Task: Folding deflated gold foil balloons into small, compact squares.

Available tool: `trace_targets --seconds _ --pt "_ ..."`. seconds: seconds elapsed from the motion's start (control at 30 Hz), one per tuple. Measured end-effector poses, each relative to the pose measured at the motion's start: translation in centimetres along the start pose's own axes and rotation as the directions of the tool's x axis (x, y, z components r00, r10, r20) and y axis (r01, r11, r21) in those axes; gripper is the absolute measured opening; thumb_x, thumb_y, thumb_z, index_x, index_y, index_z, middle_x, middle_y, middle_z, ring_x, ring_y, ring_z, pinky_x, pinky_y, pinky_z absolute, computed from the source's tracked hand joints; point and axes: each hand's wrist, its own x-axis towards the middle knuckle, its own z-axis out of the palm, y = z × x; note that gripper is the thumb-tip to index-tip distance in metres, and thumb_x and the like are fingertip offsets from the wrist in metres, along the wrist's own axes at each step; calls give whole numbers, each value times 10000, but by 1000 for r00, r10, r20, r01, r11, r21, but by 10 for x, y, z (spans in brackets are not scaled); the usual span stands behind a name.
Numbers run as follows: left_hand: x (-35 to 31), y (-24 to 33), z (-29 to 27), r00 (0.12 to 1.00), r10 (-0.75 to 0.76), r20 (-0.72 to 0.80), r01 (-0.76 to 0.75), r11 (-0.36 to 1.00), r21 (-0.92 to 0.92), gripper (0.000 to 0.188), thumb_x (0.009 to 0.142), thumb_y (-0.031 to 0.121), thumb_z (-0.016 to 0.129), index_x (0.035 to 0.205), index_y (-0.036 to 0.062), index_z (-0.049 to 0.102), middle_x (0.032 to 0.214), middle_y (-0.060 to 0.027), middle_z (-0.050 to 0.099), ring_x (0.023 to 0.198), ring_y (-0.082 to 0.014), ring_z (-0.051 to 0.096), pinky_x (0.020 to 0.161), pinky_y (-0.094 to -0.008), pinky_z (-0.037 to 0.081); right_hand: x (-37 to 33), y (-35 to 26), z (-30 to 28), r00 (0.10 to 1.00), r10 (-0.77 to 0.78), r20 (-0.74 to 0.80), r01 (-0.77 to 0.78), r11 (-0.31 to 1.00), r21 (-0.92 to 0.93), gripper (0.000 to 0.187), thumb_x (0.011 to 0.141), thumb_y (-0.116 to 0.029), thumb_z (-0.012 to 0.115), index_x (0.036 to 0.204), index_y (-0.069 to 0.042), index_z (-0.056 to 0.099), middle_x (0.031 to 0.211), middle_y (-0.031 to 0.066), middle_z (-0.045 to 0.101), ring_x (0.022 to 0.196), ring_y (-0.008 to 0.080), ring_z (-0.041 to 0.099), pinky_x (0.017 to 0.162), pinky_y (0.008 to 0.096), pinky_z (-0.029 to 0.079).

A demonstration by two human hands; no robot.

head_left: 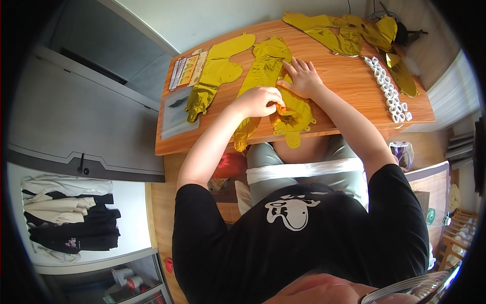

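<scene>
A flat, crinkled gold foil balloon (266,68) lies across the wooden table (228,124) in front of me, its lower part reaching the near edge. My left hand (259,103) is closed in a pinch on a folded, orange-looking bit of its foil. Just to the right and farther off, my right hand (302,79) rests flat with fingers spread, partly on the foil and partly on the tabletop. Small tabs stick out along the balloon's lower right edge. What lies under my left fingers is hidden.
Another flat gold balloon (215,66) lies to the left, beside printed cards (186,70) and a translucent sheet (174,115). More gold foil (336,35) spreads at the back right. Several small white rolls (387,90) line the right side. White material (306,170) crosses my lap.
</scene>
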Motion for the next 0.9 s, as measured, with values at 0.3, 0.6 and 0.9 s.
trace_targets --seconds 0.3,0.6,0.9 --pt "0 4 1 987 137 -84 -113 963 244 435 781 48 692 1128 288 802 1083 32 727 826 -231 704 735 -373 562 0 2 5 999 -12 -33 13 999 30 882 991 -752 354 1644 -169 255 1684 194 264 1557 344 244 1266 530 164" --pt "-19 4 8 990 132 -40 -122 972 203 413 772 47 700 1108 261 811 1254 36 734 827 -185 731 737 -331 570 0 1 4 999 -15 -48 16 1000 18 854 1002 -720 378 1640 -165 256 1675 201 278 1548 347 264 1263 520 176" --pt "-2 11 16 913 372 -166 -275 863 423 273 780 47 702 1000 186 783 1179 30 720 1085 -180 680 963 -358 505 0 3 7 999 -27 -45 28 999 29 811 1023 -685 360 1643 -172 257 1679 198 274 1559 346 239 1259 546 171"
